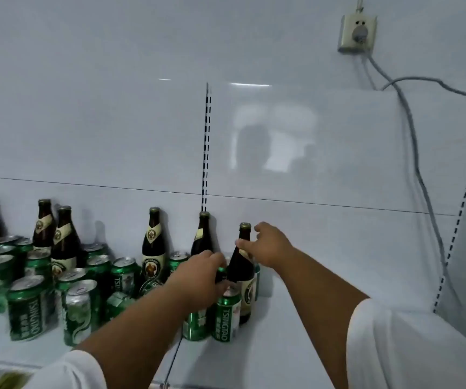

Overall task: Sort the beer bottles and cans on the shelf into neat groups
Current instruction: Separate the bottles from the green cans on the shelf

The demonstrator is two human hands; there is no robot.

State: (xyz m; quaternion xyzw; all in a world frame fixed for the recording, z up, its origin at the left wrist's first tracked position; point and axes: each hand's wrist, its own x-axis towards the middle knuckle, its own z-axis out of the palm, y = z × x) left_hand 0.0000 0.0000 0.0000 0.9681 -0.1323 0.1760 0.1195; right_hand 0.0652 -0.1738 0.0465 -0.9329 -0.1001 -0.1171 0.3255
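In the head view, a white shelf [282,346] runs across the lower part of the frame against a glossy white back panel [114,122]. At lower centre the right hand [271,245] reaches forward, its fingers [244,244] curled around the neck of a brown beer bottle [241,265] that tilts slightly to the right; this hand is gripping the bottle. Just left of it, the left hand [198,276] lies over the top of a green can [222,272], fingers bent down around it, so it seems to hold that can, though the hand hides most of the contact. In front of these hands stand two more green cans [226,315], side by side and touching, near the shelf's front edge. Across the lower left of the frame, a loose cluster of green cans [27,310] mixes with upright brown bottles [153,245], one can lying tipped on its side among them. At upper right, a wall socket [357,33] holds a plug, and a grey cable [411,130] hangs down from it. White sleeves [411,346] show at the bottom edge.
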